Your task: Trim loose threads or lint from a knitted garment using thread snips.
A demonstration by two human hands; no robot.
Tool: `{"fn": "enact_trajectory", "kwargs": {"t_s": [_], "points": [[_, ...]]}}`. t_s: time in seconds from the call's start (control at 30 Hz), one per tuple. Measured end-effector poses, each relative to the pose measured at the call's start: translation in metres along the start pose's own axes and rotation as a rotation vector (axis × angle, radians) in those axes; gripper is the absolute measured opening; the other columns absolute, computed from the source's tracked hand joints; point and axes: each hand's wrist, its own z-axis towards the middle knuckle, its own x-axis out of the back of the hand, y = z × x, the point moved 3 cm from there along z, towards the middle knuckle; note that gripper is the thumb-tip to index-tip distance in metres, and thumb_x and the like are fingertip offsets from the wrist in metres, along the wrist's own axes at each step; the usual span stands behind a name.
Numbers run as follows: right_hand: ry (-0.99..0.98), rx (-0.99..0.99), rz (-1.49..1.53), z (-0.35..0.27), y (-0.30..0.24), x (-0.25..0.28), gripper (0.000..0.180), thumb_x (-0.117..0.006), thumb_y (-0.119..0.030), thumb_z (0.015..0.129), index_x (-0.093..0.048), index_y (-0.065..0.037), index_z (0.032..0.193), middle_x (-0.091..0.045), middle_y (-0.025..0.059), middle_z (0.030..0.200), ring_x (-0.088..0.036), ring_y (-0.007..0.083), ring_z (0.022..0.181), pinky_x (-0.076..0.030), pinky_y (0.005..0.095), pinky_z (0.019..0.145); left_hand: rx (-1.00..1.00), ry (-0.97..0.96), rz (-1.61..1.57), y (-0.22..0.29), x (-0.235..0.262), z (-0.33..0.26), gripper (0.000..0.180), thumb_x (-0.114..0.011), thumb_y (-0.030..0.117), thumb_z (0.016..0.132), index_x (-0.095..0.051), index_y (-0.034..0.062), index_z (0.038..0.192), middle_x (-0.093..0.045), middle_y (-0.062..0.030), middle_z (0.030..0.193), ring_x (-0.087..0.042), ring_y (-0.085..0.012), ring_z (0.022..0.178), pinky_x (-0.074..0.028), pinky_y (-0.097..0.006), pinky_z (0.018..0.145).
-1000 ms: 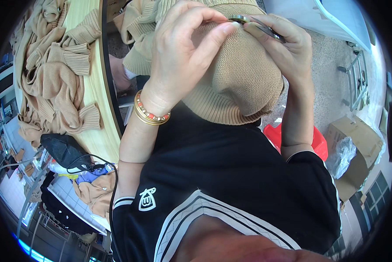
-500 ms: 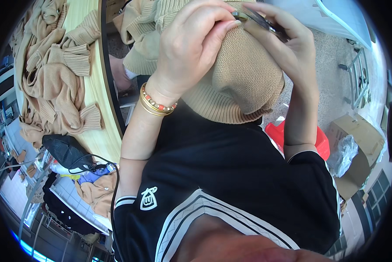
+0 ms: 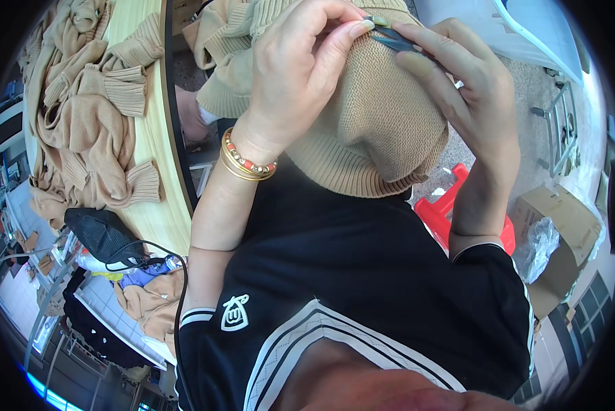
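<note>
A tan knitted garment with a ribbed band lies bunched in front of my chest. My left hand, with bracelets at its wrist, pinches the knit at the top between thumb and forefinger. By that thumb tip shows a small greenish piece that I cannot make out. My right hand is closed on small dark thread snips. Their blades point left, close to the left thumb and against the knit. The snips' handle is mostly hidden by the right fingers.
Several tan knitted garments are heaped on a pale wooden table at my left. A black mesh bag and a cable lie by its near end. To the right are a red plastic stool, a cardboard box and a metal rack.
My right hand has shifted right and slightly down, and the snips have turned so their blades now lie near the left thumb tip. The left hand stays pinched in nearly the same place.
</note>
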Motion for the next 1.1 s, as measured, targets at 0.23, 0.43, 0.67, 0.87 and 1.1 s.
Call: {"fn": "enact_trajectory", "kwargs": {"t_s": [0.23,0.43,0.67,0.87,1.1], "points": [[-0.029,-0.016,-0.104,0.011,-0.005,0.006,0.030,-0.074,-0.005,0.088,-0.072,0.000,0.117,-0.062,0.0073,0.086,-0.061,0.0142,0.070,-0.047,0.0260,0.061,-0.084,-0.019,0.037,-0.002,0.000,0.004,0.008,-0.067,-0.002,0.093,-0.065,-0.0022,0.101,-0.069,-0.0139,0.094,-0.067,-0.0246,0.080,-0.053,-0.032,0.073],[-0.093,-0.036,-0.104,0.015,-0.009,0.009,0.025,-0.074,-0.005,0.087,-0.072,0.001,0.112,-0.063,0.0074,0.087,-0.062,0.0140,0.072,-0.048,0.0257,0.062,-0.181,-0.026,0.041,-0.001,-0.002,0.003,0.007,-0.067,0.001,0.094,-0.065,-0.0012,0.100,-0.067,-0.0147,0.090,-0.066,-0.0280,0.079,-0.053,-0.034,0.070],[-0.022,-0.070,-0.072,0.010,-0.005,-0.002,0.024,-0.075,-0.004,0.087,-0.073,0.001,0.111,-0.065,0.0060,0.088,-0.060,0.0116,0.074,-0.048,0.0240,0.067,-0.060,0.117,-0.038,-0.009,0.011,-0.007,0.008,-0.061,0.005,0.101,-0.063,-0.0017,0.104,-0.067,-0.0083,0.097,-0.065,-0.0153,0.087,-0.053,-0.028,0.080],[-0.003,-0.202,-0.017,0.004,0.000,-0.007,0.024,-0.075,-0.004,0.090,-0.073,0.001,0.114,-0.066,0.0032,0.091,-0.059,0.0081,0.080,-0.046,0.0202,0.072,0.273,0.234,-0.382,-0.070,0.048,-0.056,0.013,-0.058,0.008,0.104,-0.058,0.0001,0.114,-0.063,-0.0040,0.106,-0.061,-0.0082,0.094,-0.051,-0.023,0.086],[0.020,-0.245,0.098,0.002,0.009,-0.010,0.027,-0.079,-0.007,0.088,-0.074,-0.002,0.114,-0.060,-0.0007,0.083,-0.051,0.0042,0.071,-0.041,0.0190,0.063,0.349,0.010,-0.386,-0.099,0.045,-0.113,0.027,-0.058,0.011,0.105,-0.063,0.0015,0.129,-0.069,-0.0039,0.118,-0.064,-0.0101,0.108,-0.049,-0.025,0.095]]}}
